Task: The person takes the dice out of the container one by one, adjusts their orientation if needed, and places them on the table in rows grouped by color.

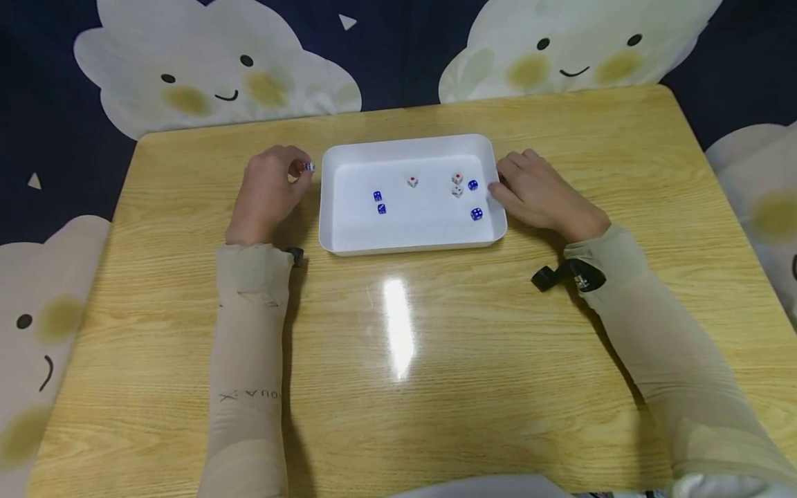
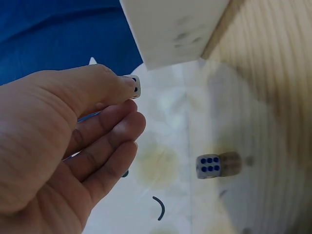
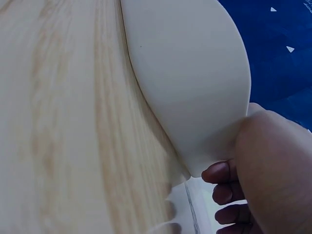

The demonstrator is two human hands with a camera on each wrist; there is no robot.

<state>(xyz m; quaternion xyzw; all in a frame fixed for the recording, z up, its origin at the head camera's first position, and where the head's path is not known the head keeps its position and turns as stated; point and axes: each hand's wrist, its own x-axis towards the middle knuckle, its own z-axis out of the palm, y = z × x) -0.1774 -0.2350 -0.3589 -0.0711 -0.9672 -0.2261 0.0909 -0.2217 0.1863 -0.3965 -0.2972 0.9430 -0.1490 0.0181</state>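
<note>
My left hand point(image 1: 268, 190) pinches a small white die point(image 2: 136, 87) with dark pips between thumb and fingers, just left of the white tray point(image 1: 405, 247). Another white die point(image 2: 208, 166) with blue pips rests on the table below that hand in the left wrist view; the hand hides it in the head view. At the tray's right end my right hand point(image 1: 540, 190) grips the wall, thumb over the rim and fingers outside. Inside the tray lie several dice: blue ones such as the blue die point(image 1: 476, 214), and white ones such as the white die point(image 1: 413, 181).
The tray sits on a wooden table point(image 1: 473, 360), toward its far side. Behind the table's far edge hangs a dark blue cloth point(image 1: 398, 55) printed with smiling clouds. A black strap mount point(image 1: 569, 275) sticks out from the right wrist.
</note>
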